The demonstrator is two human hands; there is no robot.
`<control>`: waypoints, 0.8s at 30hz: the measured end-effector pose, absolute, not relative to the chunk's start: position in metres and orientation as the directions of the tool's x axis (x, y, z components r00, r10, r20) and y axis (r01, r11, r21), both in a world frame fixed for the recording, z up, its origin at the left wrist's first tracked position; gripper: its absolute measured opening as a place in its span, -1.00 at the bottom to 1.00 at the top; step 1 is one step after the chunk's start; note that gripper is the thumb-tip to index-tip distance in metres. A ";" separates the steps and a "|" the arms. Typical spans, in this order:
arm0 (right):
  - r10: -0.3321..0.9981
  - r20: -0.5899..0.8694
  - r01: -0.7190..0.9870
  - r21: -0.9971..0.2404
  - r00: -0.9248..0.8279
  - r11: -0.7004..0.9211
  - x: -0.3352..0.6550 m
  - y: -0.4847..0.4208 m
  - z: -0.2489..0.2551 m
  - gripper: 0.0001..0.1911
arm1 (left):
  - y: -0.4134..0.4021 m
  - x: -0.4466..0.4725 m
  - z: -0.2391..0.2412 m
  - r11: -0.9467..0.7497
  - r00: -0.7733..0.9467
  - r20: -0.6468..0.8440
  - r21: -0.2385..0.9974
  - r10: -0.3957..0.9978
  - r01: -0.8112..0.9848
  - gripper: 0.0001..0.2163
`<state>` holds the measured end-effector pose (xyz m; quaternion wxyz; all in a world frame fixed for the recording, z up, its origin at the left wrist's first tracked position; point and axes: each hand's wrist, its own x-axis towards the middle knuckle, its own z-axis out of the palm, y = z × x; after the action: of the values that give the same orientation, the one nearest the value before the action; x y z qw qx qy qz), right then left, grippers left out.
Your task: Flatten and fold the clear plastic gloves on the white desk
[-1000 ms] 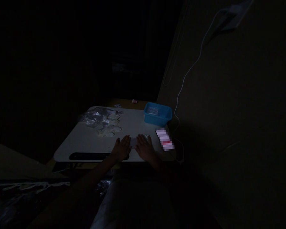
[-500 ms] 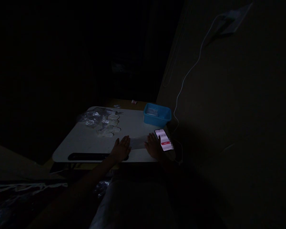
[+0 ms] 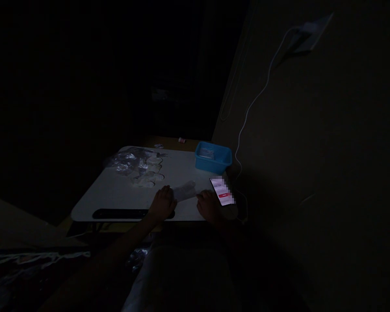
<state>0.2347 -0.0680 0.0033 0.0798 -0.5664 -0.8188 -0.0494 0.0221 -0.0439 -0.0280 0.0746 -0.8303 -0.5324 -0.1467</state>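
Note:
A clear plastic bag (image 3: 183, 191) lies between my two hands near the front of the white table (image 3: 117, 193), its right end raised a little. My left hand (image 3: 163, 203) is closed at the bag's left end, fingers curled over it. At the lower right corner of the bag, the fingers of my right hand (image 3: 208, 206) are drawn together in a pinch; the dim light blurs the exact contact. Just beyond my right hand rests a phone (image 3: 221, 190) with a lit screen.
Several pale, flat pieces (image 3: 149, 177) lie at the left beside a crumpled clear plastic bag (image 3: 128, 160). A blue basket (image 3: 212, 164) with a clear packet inside stands at the back right. A white cable (image 3: 247, 115) hangs along the right wall.
Both hands were flat with fingers stretched over the ends of the bag; now their fingers are curled. The bag's right part has lifted and creased.

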 end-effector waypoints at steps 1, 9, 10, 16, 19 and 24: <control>0.921 0.184 0.936 -0.009 -0.344 0.351 0.235 -0.067 0.003 -0.67 | -0.044 0.021 -0.027 -0.428 0.388 0.340 0.048 0.856 0.902 -0.57; 0.908 0.194 0.923 -0.026 -0.372 0.384 0.240 -0.052 0.001 -0.63 | -0.047 0.013 -0.026 -0.469 0.378 0.359 0.213 0.853 0.857 -0.60; 0.903 0.194 0.917 -0.039 -0.384 0.398 0.241 -0.049 0.001 -0.61 | -0.048 0.012 -0.025 -0.482 0.390 0.351 0.230 0.851 0.846 -0.60; 0.884 0.233 0.890 -0.124 -0.404 0.439 0.238 -0.042 0.001 -0.52 | -0.058 0.009 -0.021 -0.652 0.586 0.301 0.212 0.752 0.728 -0.59; 0.867 0.249 0.870 -0.136 -0.432 0.473 0.230 -0.048 -0.001 -0.54 | -0.062 0.012 -0.022 -0.675 0.641 0.224 0.127 0.734 0.727 -0.56; 0.856 0.294 0.867 -0.141 -0.424 0.478 0.224 -0.059 -0.004 -0.58 | -0.070 0.022 -0.019 -0.604 0.569 0.261 0.077 0.780 0.793 -0.58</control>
<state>0.2241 -0.0590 -0.0036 0.1646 -0.5107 -0.8437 -0.0163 0.0222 -0.0701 -0.0191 0.0244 -0.8853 -0.4442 -0.1352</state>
